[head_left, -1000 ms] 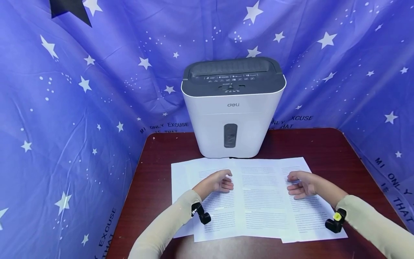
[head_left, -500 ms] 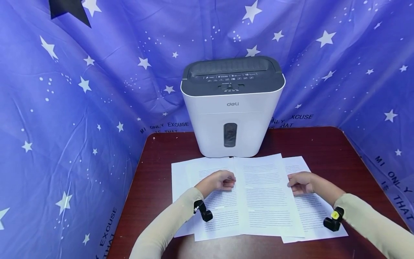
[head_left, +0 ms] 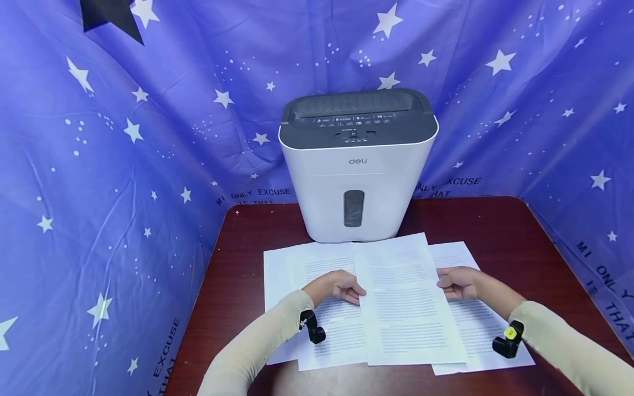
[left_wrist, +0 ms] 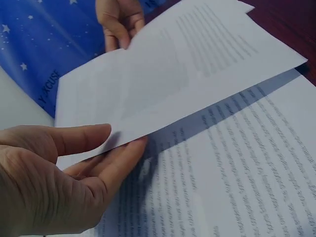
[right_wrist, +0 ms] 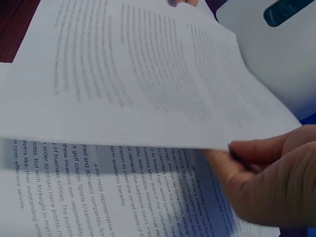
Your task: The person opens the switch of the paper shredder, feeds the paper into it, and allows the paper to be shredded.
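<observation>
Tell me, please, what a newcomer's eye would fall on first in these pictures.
Probably the white shredder with its dark top, standing toward the far side of the reddish table before a blue, starry curtain. Next, the printed sheet in front of it, held by its side edges between the left hand and the right hand, above other printed pages.

White rectangular printed paper sheet between left hand and right hand: thin, smooth, matt. White printed paper sheets under hands: likewise. Beyond hands, white and dark grey tapered plastic shredder: smooth, satin. Red-brown rounded-corner wood-look surface below: glossy. Blue star-print cloth curtain farther off: creased.
</observation>
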Available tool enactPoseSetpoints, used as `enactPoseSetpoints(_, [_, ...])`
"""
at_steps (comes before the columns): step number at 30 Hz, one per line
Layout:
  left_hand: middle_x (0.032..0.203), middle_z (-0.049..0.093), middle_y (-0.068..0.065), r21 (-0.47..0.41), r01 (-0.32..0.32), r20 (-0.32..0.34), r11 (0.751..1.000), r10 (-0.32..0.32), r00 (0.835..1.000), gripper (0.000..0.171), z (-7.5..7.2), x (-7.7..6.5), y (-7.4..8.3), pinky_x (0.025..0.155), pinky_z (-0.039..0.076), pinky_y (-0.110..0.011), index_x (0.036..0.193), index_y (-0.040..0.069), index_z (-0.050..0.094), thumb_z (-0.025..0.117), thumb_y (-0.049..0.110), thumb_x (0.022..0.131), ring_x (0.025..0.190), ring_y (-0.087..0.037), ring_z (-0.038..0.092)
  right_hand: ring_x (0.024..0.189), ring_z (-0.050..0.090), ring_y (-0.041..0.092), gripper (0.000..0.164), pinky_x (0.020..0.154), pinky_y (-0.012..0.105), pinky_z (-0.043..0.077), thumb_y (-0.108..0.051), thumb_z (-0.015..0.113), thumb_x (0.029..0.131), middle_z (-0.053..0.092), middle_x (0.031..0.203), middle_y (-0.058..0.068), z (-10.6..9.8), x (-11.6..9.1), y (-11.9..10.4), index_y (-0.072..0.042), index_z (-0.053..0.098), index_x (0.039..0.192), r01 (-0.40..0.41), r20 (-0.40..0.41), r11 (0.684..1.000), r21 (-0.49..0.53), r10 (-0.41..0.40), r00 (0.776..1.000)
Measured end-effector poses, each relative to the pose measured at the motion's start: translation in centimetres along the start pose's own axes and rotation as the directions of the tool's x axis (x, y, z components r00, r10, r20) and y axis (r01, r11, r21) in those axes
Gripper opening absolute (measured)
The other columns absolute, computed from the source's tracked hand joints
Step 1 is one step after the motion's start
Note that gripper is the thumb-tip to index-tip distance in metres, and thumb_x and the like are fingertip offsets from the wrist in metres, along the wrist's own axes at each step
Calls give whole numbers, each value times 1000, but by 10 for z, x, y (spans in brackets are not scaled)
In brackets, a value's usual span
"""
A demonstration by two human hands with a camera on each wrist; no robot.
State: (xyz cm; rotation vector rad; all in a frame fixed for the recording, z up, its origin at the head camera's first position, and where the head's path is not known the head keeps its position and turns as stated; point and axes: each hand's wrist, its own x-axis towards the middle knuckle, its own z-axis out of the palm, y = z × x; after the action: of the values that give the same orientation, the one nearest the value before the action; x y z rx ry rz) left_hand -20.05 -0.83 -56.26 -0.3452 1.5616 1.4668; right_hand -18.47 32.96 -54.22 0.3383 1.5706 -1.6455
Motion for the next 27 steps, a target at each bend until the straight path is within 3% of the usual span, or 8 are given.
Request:
enactPoseSetpoints(3, [79, 74, -15, 24, -22, -5, 999, 22, 1000, 25, 0, 2, -5, 102, 54, -45, 77, 5, 61, 59, -13, 94, 112, -36, 69, 94, 75, 18, 70, 91, 36, 62, 10, 43, 100, 76, 101, 5, 0, 0, 2, 17, -1, 154, 31, 82, 1000, 1, -31, 996])
enactPoseSetpoints(7, [110, 73, -28, 9, -81, -25, 997, 81, 996, 23, 0, 3, -10, 101, 54, -47, 83, 5, 58, 57, -14, 95, 118, -40, 64, 99, 75, 22, 51, 93, 39, 61, 9, 47, 99, 76, 106, 11, -1, -2, 4, 19, 32, 147, 23, 157, 1000, -14, -20, 987])
enactPoseSetpoints(10, [125, 66, -32, -6, -118, -19, 993, 118, 993, 16, -1, 1, -12, 102, 53, -49, 100, -1, 63, 55, -15, 96, 122, -42, 62, 99, 75, 23, 37, 93, 40, 61, 9, 48, 98, 77, 105, 12, -1, -3, 6, 13, 54, 134, 7, 189, 999, -33, 0, 982])
enactPoseSetpoints(12, [129, 64, -32, 2, -140, 6, 990, 140, 990, 26, -2, 0, -12, 103, 53, -50, 117, -5, 64, 52, -16, 96, 123, -43, 62, 98, 75, 24, 33, 92, 40, 61, 10, 49, 97, 77, 104, 13, -1, -4, 8, 9, 61, 128, 6, 193, 999, -39, 1, 981])
enactPoseSetpoints(15, [132, 62, -34, 22, -164, 59, 986, 163, 985, 42, -5, -1, -13, 105, 51, -53, 136, -8, 57, 47, -18, 96, 125, -46, 60, 97, 76, 23, 31, 91, 40, 62, 10, 49, 97, 77, 103, 12, -1, -4, 10, 8, 64, 124, 22, 184, 999, -48, -12, 983])
enactPoseSetpoints(19, [134, 58, -37, 37, -174, 130, 984, 168, 977, 44, -9, -4, -11, 105, 49, -56, 140, -10, 53, 44, -18, 97, 128, -50, 55, 96, 76, 22, 29, 90, 38, 62, 10, 48, 98, 77, 102, 11, -4, -4, 12, 7, 65, 122, 29, 166, 999, -43, -21, 986])
enactPoseSetpoints(23, [129, 62, -36, 55, -182, 150, 982, 172, 974, 37, -15, -10, -6, 104, 52, -53, 134, -12, 56, 46, -16, 98, 125, -48, 59, 98, 75, 19, 29, 91, 34, 61, 8, 47, 101, 77, 105, 8, -9, -3, 12, 0, 69, 118, 51, 200, 998, -32, -43, 979])
enactPoseSetpoints(27, [102, 74, -21, 93, -227, 146, 969, 212, 966, 19, -23, -18, 3, 99, 57, -47, 111, -8, 65, 51, -13, 98, 103, -33, 73, 100, 74, 16, 29, 93, 32, 60, 6, 47, 102, 76, 107, 6, -12, -2, 6, -6, 71, 114, 98, 250, 995, -24, -89, 964])
